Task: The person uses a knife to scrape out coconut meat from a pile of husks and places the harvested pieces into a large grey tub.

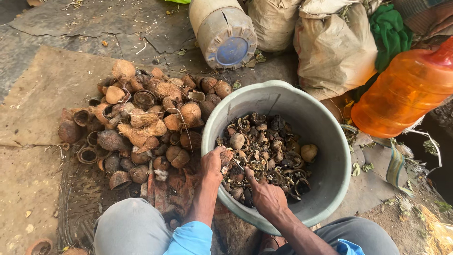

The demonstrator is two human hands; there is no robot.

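**poster1:** Rough cracked ground [71,28] is seen all over, with a worn mat [42,94] laid on the left. On the mat's right side a pile of coconut shells [141,123] is heaped, husk fibres hanging off some of them. Just beside the pile, touching its edge, a grey-green tub [330,141] is set, and broken dark shell bits [264,151] are spread across its bottom.

**poster2:** And the hands? The left hand [212,163] is closed around a brown shell piece [227,158], held right at the tub's near-left rim. The right hand [266,196] is lowered inside the tub over the bits, fingers curled with one poking forward; whether anything is gripped in it can't be told.

**poster1:** Yep. Behind the tub, a pale plastic jar [222,30] is lying on its side, stuffed sacks [330,47] are stacked next to it, a green cloth [389,30] is bunched up there, and an orange plastic jug [406,89] is tipped over at the right.
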